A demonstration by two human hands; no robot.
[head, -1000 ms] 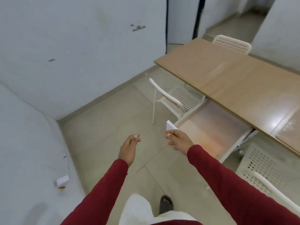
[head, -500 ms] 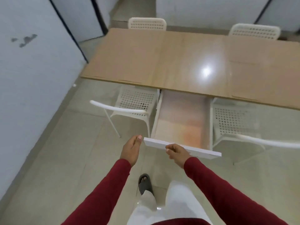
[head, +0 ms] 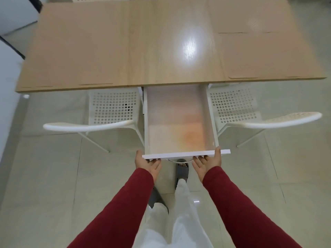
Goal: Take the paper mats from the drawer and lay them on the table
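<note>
The left hand (head: 147, 163) is at the left end of the white drawer front (head: 186, 154), thumb up against that end and the fingers going under the front panel, so it grips the panel's edge; how far the fingers curl beneath is hidden. The right hand (head: 207, 164) mirrors it near the right end, thumb raised against the front's near face and fingers reaching under the panel, holding it as well. Both arms wear dark red sleeves (head: 238, 203). The drawer (head: 212, 120) stands pulled well out from under the near edge of the table (head: 100, 51), between two white perforated chairs, one at the left (head: 111, 111) and one at the right (head: 238, 108), each tucked partly under the table. Inside the drawer the floor shows a pale, blurred surface with an orange tint toward the near right; whether that is a mat or the drawer's bottom cannot be told. On the table, thin flat sheets close to the wood's colour lie at the near right (head: 268, 54) and the near left (head: 68, 56), their edges showing as faint lines; these look like the paper mats, though the blur leaves it unsure. A bright glare (head: 189, 45) sits on the table's middle. Below the drawer front, a grey slipper (head: 181, 171) and white trousers (head: 180, 221) show on the pale tiled floor (head: 44, 185).
</note>
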